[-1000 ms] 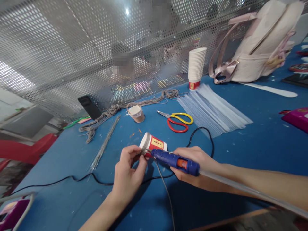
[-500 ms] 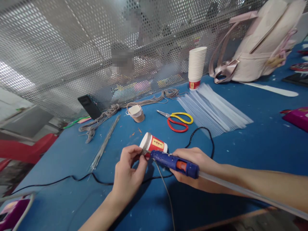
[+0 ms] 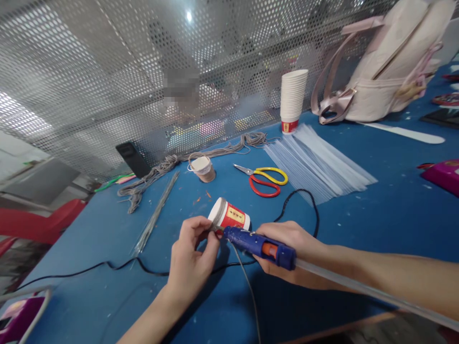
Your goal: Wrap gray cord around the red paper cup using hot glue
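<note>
A red and white paper cup (image 3: 234,217) lies tilted on its side, grey cord wound round its rim end. My left hand (image 3: 195,251) pinches the cup at that end, where the cord is. In my right hand (image 3: 287,248) is a blue glue gun (image 3: 256,242), its nozzle against the corded part near my left fingertips. A long clear glue stick (image 3: 333,272) sticks out of the gun's back. From the cup a loose grey cord (image 3: 249,286) trails down toward the table's front edge.
Beyond the cup are a cord-wrapped small cup (image 3: 203,169), scissors (image 3: 263,180), clear strips (image 3: 317,162) and stacked cups (image 3: 294,98). Thin wires (image 3: 156,215), grey cord bundles (image 3: 161,169) and a black phone-like object (image 3: 132,158) lie left. A black cable (image 3: 107,263) crosses the blue table (image 3: 79,239).
The glue gun has tipped very slightly, its back end a little lower. My left hand and the cup have hardly moved.
</note>
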The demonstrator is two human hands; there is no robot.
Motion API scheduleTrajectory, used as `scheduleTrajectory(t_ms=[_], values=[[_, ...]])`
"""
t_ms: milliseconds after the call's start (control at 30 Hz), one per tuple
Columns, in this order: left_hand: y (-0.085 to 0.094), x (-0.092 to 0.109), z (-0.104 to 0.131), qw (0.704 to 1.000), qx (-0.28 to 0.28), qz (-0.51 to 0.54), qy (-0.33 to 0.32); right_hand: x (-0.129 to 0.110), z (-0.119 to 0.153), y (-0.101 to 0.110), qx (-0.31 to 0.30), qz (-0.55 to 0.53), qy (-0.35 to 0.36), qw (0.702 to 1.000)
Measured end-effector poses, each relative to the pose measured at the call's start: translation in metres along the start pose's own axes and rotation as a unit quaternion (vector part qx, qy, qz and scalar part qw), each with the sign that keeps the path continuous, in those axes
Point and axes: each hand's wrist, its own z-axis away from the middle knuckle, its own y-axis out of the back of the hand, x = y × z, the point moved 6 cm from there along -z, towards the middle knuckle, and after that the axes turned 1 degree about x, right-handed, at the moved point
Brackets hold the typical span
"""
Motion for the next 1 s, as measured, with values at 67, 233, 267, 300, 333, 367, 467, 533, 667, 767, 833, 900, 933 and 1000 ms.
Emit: scheduleTrajectory(t_ms=[67,233,267,300,333,367,467,533,667,767,833,900,933,1000], values=[[0.000,0.000,0.000,1.000,-0.001,0.004,0.001,0.001,0.000,0.001,0.006,-0.002,0.001,1.000],[0.000,-0.004,0.002,1.000,-0.006,0.008,0.013,0.009,0.000,0.005,0.035,-0.010,-0.011,0.999],[0.000,-0.005,0.002,1.000,-0.009,0.006,0.016,0.009,0.000,0.006,0.037,-0.010,-0.013,0.999],[0.000,-0.006,0.002,1.000,-0.010,0.005,0.018,0.009,0.000,0.006,0.037,-0.010,-0.014,0.999],[0.000,-0.006,0.001,1.000,-0.013,0.005,0.018,0.007,0.001,0.005,0.034,-0.008,-0.013,0.999],[0.000,-0.006,0.001,1.000,-0.016,0.005,0.017,0.006,0.001,0.004,0.028,-0.004,-0.011,1.000],[-0.002,-0.004,0.000,0.999,-0.034,-0.004,0.014,0.000,0.002,0.001,0.009,0.006,0.003,1.000],[-0.002,-0.003,-0.001,0.999,-0.043,-0.012,0.014,-0.002,0.002,0.000,0.009,0.006,0.014,1.000],[-0.002,-0.003,-0.002,0.999,-0.049,-0.011,0.010,0.002,0.001,0.003,0.021,-0.002,0.012,1.000],[-0.002,-0.005,-0.002,0.998,-0.055,-0.009,0.013,0.006,0.000,0.007,0.040,-0.016,-0.003,0.999],[-0.001,-0.004,-0.003,0.998,-0.054,-0.009,0.018,0.007,0.000,0.007,0.044,-0.020,-0.012,0.999],[0.000,-0.002,-0.005,0.998,-0.050,-0.012,0.028,0.006,0.001,0.006,0.033,-0.016,-0.014,0.999],[0.000,0.000,-0.006,0.998,-0.050,-0.013,0.028,0.005,0.001,0.005,0.024,-0.012,-0.012,1.000],[-0.001,0.002,-0.007,0.998,-0.053,-0.020,0.029,0.003,0.001,0.003,0.012,-0.006,-0.004,1.000]])
